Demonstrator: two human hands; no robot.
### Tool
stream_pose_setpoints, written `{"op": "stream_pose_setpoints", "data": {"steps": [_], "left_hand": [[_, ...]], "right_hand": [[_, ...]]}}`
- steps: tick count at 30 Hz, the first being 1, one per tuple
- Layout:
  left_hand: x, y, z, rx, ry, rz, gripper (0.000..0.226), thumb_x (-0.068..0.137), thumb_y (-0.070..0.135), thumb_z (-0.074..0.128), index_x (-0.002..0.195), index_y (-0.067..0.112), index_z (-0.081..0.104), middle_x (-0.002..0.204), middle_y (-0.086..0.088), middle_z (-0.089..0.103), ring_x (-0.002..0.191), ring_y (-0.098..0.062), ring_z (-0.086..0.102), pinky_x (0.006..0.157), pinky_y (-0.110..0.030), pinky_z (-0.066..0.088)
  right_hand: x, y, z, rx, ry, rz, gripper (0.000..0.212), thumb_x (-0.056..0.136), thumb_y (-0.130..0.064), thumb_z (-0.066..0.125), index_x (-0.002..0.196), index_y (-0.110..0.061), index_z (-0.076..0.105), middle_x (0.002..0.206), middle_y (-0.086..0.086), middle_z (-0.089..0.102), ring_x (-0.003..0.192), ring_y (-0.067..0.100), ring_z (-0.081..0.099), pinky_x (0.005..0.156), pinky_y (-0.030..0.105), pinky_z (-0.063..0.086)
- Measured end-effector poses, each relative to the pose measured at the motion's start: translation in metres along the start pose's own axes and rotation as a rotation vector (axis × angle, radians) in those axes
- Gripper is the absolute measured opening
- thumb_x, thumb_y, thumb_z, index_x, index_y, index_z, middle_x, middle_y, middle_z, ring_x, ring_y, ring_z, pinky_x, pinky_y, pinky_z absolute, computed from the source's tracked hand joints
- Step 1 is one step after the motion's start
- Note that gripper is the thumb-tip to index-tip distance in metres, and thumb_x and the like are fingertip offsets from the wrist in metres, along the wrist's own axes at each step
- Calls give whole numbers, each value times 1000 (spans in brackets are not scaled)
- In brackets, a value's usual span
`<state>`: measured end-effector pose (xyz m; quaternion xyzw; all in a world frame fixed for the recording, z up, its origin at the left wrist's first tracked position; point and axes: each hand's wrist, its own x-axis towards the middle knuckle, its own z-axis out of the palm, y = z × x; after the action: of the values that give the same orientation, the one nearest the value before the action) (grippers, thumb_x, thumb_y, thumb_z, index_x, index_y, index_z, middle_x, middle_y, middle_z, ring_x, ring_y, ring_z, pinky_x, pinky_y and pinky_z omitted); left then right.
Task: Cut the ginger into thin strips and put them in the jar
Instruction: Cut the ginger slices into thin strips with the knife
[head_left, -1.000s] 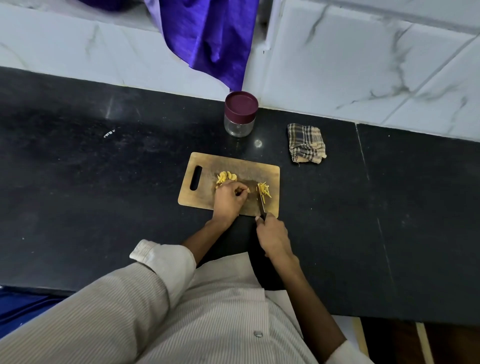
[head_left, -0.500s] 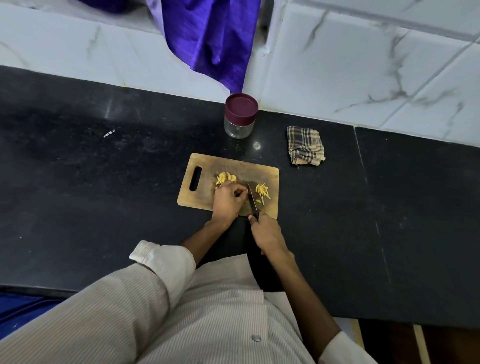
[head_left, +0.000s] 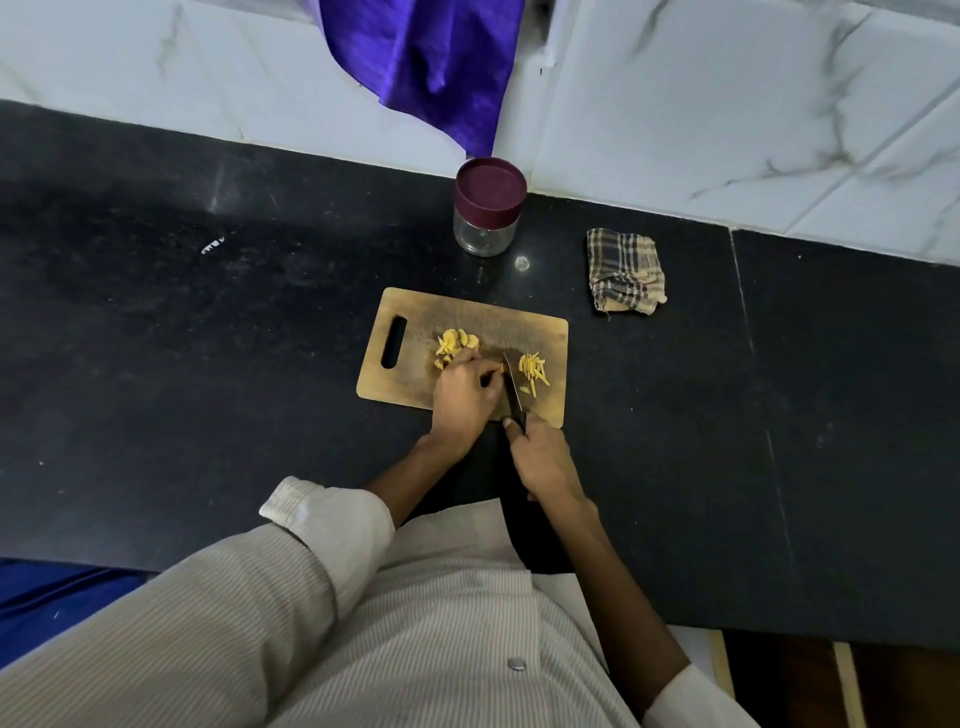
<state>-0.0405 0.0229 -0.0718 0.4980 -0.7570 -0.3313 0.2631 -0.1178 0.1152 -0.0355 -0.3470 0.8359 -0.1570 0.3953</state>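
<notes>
Wooden board (head_left: 415, 338), glass jar (head_left: 483, 239), checked cloth (head_left: 626, 273)

Yellow ginger (head_left: 532, 366), maroon-lidded clear jar (head_left: 487, 208), brown-checked cloth (head_left: 626, 271), purple fabric (head_left: 431, 62), black counter (head_left: 208, 338).

The left hand (head_left: 462, 397) covers whatever ginger it presses on the cutting board (head_left: 410, 332); only a sliver of yellow shows at its fingertips, too small to make out. The knife (head_left: 513, 387) shows only its blade; the handle is buried inside the right hand (head_left: 540, 457). The near edge of the board is hidden behind both hands. Individual ginger strips (head_left: 533, 369) blur into 1 yellow cluster and cannot be counted. The jar (head_left: 487, 208) contents cannot be made out through the glass. The purple cloth (head_left: 431, 67) is cut off by the top edge.
</notes>
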Motion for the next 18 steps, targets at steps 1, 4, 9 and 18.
{"op": "stream_pose_setpoints", "data": {"steps": [1, 4, 9, 18], "left_hand": [[0, -1, 0, -2, -6, -4, 16, 88, 8, 63, 100, 6, 73, 105, -11, 64, 87, -20, 63, 78, -30, 51], [2, -4, 0, 0, -39, -1, 20, 89, 10, 63, 106, 7, 72, 105, -9, 63, 87, -19, 61, 78, -28, 49], [3, -4, 0, 20, -57, -12, 20, 90, 11, 62, 107, 7, 72, 105, -8, 62, 89, -19, 61, 79, -29, 50], [2, -1, -1, 31, -38, -23, 19, 90, 11, 62, 106, 7, 72, 111, -8, 62, 89, -18, 62, 81, -28, 50]], "right_hand": [[0, 0, -1, 2, -1, 0, 29, 104, -36, 42, 112, -12, 57, 103, 11, 62, 93, 31, 64, 79, 54, 56], [1, -1, -3, 4, 7, 6, 31, 104, -37, 42, 113, -12, 57, 103, 12, 63, 92, 32, 65, 78, 53, 57], [2, -7, -4, 14, -7, 21, 31, 103, -38, 41, 113, -13, 57, 103, 14, 64, 94, 33, 65, 80, 52, 57], [-1, -9, -1, -12, 14, 10, 31, 104, -37, 42, 113, -11, 57, 103, 14, 64, 92, 34, 66, 79, 54, 56]]}}
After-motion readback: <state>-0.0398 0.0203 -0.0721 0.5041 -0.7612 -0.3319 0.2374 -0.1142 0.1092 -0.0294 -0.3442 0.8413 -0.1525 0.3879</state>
